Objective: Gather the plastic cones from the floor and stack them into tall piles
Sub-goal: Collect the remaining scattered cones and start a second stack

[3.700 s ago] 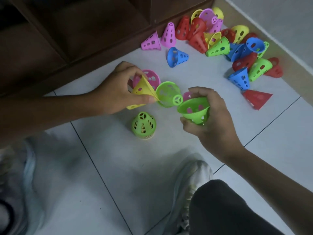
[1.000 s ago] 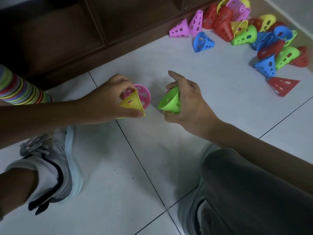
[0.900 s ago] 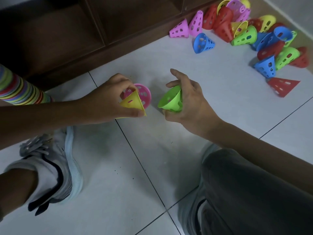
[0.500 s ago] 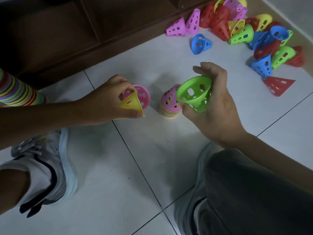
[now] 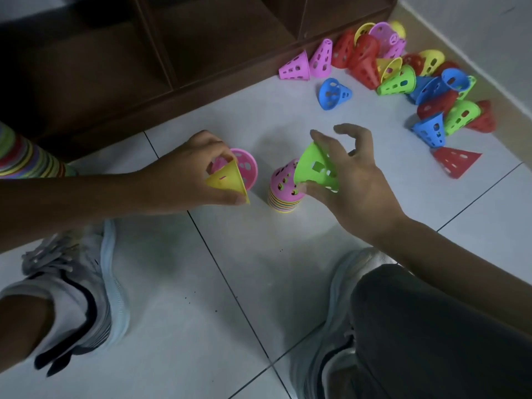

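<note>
While tilting a perforated green plastic cone [image 5: 316, 168] over the short pink-topped cone pile [image 5: 283, 187] to seat it | right hand [image 5: 351, 180] is pinching its rim, other fingers spread | left hand [image 5: 187, 174] is gripping yellow [image 5: 227, 180] and pink [image 5: 247, 167] plastic cones as reserve | loose cones [image 5: 403, 79] are waiting by the wooden shelf [image 5: 172, 67].

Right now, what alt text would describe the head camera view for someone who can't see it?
A person's right hand tilts a green cone over a short pink-topped stack on a white tiled floor. Their left hand holds yellow and pink cones; loose cones lie beyond, beside a dark shelf.
</note>
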`<state>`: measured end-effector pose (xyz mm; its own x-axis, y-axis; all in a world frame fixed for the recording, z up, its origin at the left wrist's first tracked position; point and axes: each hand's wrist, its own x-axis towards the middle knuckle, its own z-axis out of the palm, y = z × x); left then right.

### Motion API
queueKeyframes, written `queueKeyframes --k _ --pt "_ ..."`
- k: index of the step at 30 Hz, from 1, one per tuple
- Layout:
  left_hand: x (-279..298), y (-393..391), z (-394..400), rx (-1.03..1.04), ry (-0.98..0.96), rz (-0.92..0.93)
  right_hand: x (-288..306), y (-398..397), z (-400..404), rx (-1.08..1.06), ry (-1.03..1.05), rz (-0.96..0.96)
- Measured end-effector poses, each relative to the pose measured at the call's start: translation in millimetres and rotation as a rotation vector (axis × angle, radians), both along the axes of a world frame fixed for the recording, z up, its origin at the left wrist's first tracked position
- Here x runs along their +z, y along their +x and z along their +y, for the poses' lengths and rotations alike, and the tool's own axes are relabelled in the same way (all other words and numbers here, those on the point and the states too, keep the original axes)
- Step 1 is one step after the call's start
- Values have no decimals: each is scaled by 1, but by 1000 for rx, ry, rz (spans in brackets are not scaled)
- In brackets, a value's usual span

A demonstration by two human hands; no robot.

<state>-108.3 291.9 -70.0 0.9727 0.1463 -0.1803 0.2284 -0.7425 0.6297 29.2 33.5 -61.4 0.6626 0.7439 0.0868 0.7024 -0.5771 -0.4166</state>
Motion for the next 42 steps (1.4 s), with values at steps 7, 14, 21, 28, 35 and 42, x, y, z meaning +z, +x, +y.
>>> queueKeyframes --k 7,14,21,28,35,42 --pt "40 1 8 -109 96 22 4 10 31 65 -160 131" --pt "80 3 4 -196 217 4 3 11 36 99 -256 200" --pt "132 19 -1 -244 235 -15 69 33 37 105 -241 350" --pt "212 33 -6 -256 213 -96 196 50 50 73 -195 756" --pt "274 36 -18 -264 178 -252 273 26 64 -17 -2 1070" --pt "290 36 -28 -339 113 -342 277 -10 53 -241 435 1182"
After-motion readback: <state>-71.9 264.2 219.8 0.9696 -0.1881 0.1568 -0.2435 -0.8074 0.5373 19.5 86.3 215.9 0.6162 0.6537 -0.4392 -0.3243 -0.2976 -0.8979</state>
